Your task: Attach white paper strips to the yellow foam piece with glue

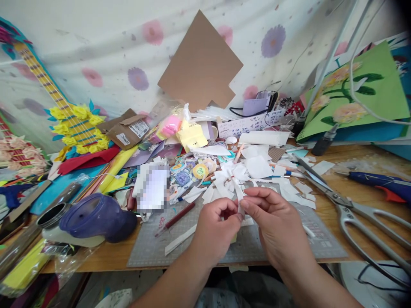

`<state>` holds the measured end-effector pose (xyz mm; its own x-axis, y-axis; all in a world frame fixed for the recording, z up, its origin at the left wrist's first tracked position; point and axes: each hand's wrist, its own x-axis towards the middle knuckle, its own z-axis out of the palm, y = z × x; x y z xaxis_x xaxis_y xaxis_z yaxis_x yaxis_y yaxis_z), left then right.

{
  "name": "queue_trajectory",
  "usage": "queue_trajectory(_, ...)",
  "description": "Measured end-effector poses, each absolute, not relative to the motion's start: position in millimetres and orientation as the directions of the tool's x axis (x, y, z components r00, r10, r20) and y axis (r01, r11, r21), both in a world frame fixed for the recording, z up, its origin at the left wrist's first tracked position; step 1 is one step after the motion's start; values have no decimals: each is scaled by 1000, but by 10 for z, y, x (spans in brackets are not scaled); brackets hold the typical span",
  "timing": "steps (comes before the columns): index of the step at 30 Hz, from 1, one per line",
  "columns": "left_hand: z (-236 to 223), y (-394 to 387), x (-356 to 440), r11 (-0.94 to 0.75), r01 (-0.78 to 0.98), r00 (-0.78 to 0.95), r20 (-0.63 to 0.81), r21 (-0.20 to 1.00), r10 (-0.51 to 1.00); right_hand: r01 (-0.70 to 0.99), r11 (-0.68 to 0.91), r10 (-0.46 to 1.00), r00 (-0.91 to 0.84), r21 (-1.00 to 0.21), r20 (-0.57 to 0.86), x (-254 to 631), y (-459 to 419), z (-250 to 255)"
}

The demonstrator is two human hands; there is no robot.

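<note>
Forearms: the left (171,280) and right (316,276) reach in from the near edge, closest to the camera.
Left fingers: thumb and index finger of the left hand (213,229) pinch the lower part of a white paper strip (238,192); the others curl in.
Right fingers: thumb and index finger of the right hand (279,226) pinch the same strip from the right; the other fingers are loosely bent.
White strip: upright between the hands, above the cutting mat (144,250), its top against scraps behind.
Step in hand: apparently shaping or folding the strip with the fingertips; the exact fold is too small to tell.
Next move: would call for a light, steady pinch on both sides, since thin paper creases easily.
On the mat: a dark red stick (180,216) and a second white strip (181,239), left of the hands.
Beyond: loose white scraps (257,167), far side.
Right: large scissors (345,203), lying open.
Left: a blue-purple container (96,218).
</note>
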<state>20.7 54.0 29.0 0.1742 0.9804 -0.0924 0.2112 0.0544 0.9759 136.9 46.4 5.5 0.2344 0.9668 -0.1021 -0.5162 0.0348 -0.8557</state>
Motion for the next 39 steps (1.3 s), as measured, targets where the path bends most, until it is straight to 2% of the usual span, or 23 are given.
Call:
queue_trajectory(5,248,475,182,130,146,174,-155,981,972,-574,52,956,266,-817,-126,1339,435,105)
queue_trajectory(8,218,491,104,130,182,142,-157,975,977,-604,71,954,274,-794,-123,1362,427,155)
queue_trajectory(12,272,525,-48,21,238,28,-28,971,999,-617,94,947,298,-781,-121,1383,412,209)
queue_trajectory(15,321,467,-76,-46,226,82,28,973,996,-614,116,946,307,-781,-101,1343,393,215)
queue_trajectory(19,314,354,29,27,125,176,-49,992,983,-603,132,946,313,-787,-80,1264,348,204)
queue_trajectory(24,296,323,132,109,-20,175,-104,994,979,-589,142,944,321,-796,-70,1221,297,212)
queue_trajectory(28,282,322,147,117,-35,184,-109,992,977,-596,139,937,337,-791,-89,1232,302,213)
queue_trajectory(31,251,372,101,72,57,203,-83,996,976,-601,135,936,338,-788,-97,1264,328,199)
queue_trajectory(33,231,458,21,-33,274,192,-21,961,981,-602,135,935,340,-787,-99,1294,350,186)
queue_trajectory(35,218,572,-89,-150,531,164,73,834,984,-598,133,934,343,-791,-102,1325,373,173)
queue_trajectory(39,245,737,-251,-282,715,177,224,639,958,-586,121,938,331,-801,-100,1368,416,144)
